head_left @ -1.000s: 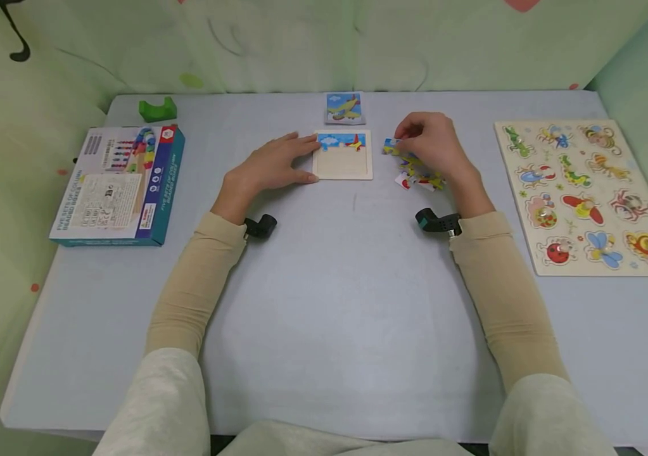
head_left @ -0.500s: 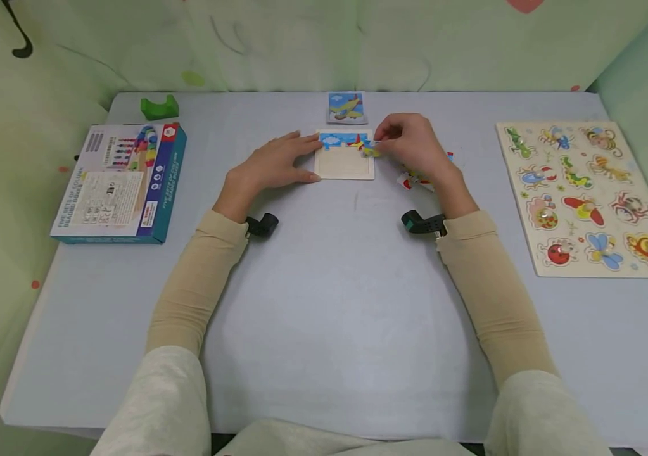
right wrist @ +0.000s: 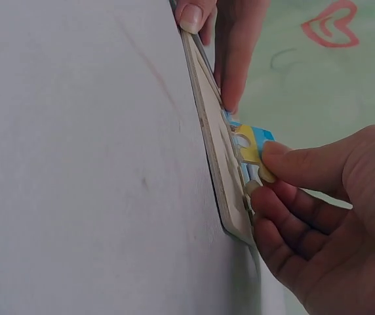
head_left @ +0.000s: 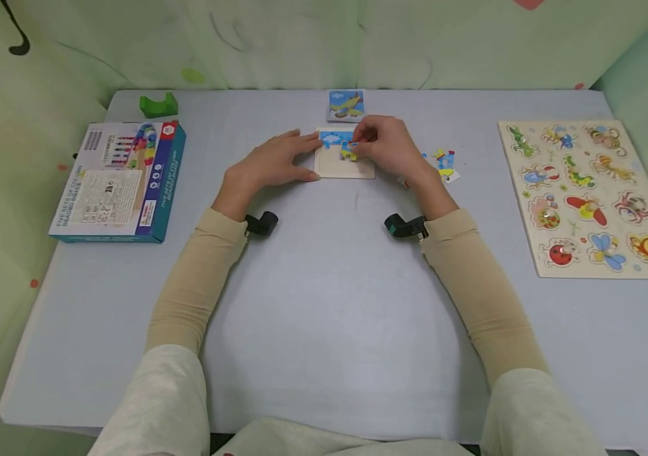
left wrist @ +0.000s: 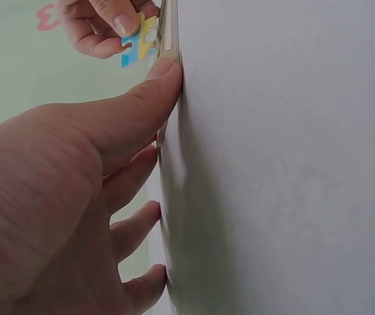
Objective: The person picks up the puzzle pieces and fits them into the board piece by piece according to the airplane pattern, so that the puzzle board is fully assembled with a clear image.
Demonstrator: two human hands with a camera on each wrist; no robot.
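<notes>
My right hand pinches a blue and yellow jigsaw piece between thumb and fingers, over the puzzle tray. The small wooden tray has a row of blue sky pieces along its far side; its right part is hidden by the right hand. My left hand rests at the tray's left edge, fingers extended, with the thumb against the frame. Behind the tray lies a picture card of a yellow plane. Loose jigsaw pieces lie right of the tray, partly covered by the right wrist.
A boxed bead set lies at the left of the table, with a green curved block behind it. On the right is a large wooden insect puzzle board. Green fabric walls enclose the back and sides.
My right hand has moved left from the loose pieces to over the tray, carrying the jigsaw piece. The left hand has stayed at the tray's edge.
</notes>
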